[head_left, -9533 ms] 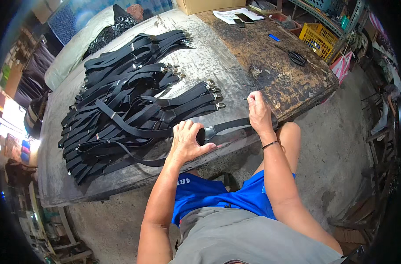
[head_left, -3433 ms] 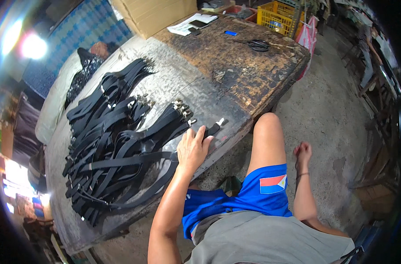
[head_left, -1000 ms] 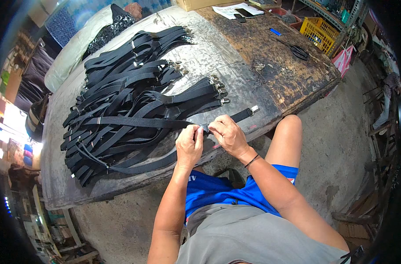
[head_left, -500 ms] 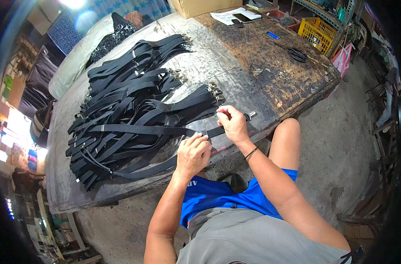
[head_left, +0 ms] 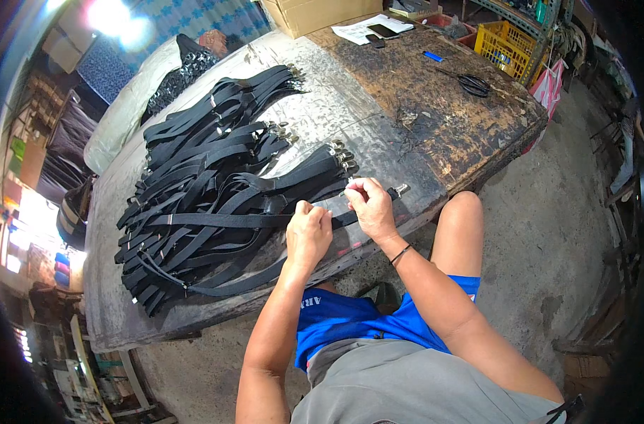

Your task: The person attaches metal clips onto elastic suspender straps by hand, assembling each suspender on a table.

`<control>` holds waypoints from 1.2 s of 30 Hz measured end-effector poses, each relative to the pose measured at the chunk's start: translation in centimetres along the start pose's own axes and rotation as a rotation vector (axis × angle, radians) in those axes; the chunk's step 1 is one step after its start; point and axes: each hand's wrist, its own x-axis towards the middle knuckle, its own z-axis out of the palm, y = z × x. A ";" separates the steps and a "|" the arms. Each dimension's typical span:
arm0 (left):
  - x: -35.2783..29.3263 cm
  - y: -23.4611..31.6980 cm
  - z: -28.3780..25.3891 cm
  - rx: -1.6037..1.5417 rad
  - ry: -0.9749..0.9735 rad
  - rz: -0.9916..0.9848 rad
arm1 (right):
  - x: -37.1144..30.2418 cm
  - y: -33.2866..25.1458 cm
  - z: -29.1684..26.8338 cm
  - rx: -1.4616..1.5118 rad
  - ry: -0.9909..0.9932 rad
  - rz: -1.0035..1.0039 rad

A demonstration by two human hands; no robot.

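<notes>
Black elastic suspenders (head_left: 195, 169) with metal clips lie in overlapping bundles on the worktable. One suspender strap (head_left: 230, 220) runs right from the pile to my left hand (head_left: 309, 233), whose fingers are closed at it. Beyond that hand a black strap continues under my right hand (head_left: 371, 210) to a metal clip (head_left: 401, 189). The thumb and forefinger of my right hand are pinched together just above this strap; whatever they hold is too small to make out. Close by, a row of silver clips (head_left: 344, 157) ends the nearest bundle.
The worktable (head_left: 435, 145) has a dark, worn right part. Scissors (head_left: 473, 85), a blue object (head_left: 432, 56), a phone (head_left: 383, 31) and papers (head_left: 350, 31) lie at its far side by a cardboard box (head_left: 315, 14). A yellow crate (head_left: 504, 48) stands beyond.
My left hand's fingers were spread over the strap and are now drawn together at it. The right hand stays pinched in nearly the same place. The view has shifted slightly.
</notes>
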 end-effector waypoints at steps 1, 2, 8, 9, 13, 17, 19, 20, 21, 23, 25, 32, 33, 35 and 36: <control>0.4 0.4 0.3 0.097 -0.047 -0.020 | 0.0 0.2 0.0 -0.011 0.003 -0.008; 0.5 0.6 0.6 0.194 -0.095 -0.040 | -0.1 0.4 0.0 -0.022 0.006 -0.016; 0.0 -0.6 1.0 0.068 0.025 -0.039 | -0.7 -1.5 0.1 -0.183 -0.042 -0.204; -0.3 -1.0 0.9 -0.023 0.076 -0.037 | -0.7 -1.3 0.0 -0.183 -0.040 -0.200; -1.4 -1.6 0.8 -0.099 0.106 -0.059 | -1.1 -1.0 0.3 -0.264 -0.147 -0.376; -1.9 -1.3 0.8 -0.140 0.156 -0.091 | -1.3 -1.4 0.3 -0.371 -0.241 -0.456; -2.0 -1.2 0.9 -0.141 0.152 -0.108 | -1.4 -1.4 0.3 -0.414 -0.259 -0.479; -2.0 -1.2 0.9 -0.142 0.147 -0.123 | -1.4 -1.4 0.4 -0.418 -0.263 -0.485; -2.0 -1.2 0.9 -0.143 0.147 -0.125 | -1.4 -1.3 0.4 -0.422 -0.267 -0.491; -2.0 -1.4 1.0 -0.106 0.181 -0.050 | -1.4 -1.6 0.4 -0.419 -0.284 -0.475; -2.0 -1.1 0.9 -0.133 0.172 -0.080 | -1.5 -1.6 0.4 -0.416 -0.300 -0.459; -2.0 -0.9 0.9 -0.173 0.161 -0.144 | -1.6 -1.4 0.5 -0.439 -0.307 -0.460; -2.0 -1.0 0.9 -0.173 0.160 -0.144 | -1.6 -1.4 0.5 -0.444 -0.309 -0.455; -2.0 -1.1 1.0 -0.157 0.180 -0.112 | -1.6 -1.5 0.5 -0.444 -0.311 -0.450; -2.0 -1.1 0.9 -0.156 0.180 -0.112 | -1.6 -1.5 0.5 -0.443 -0.312 -0.445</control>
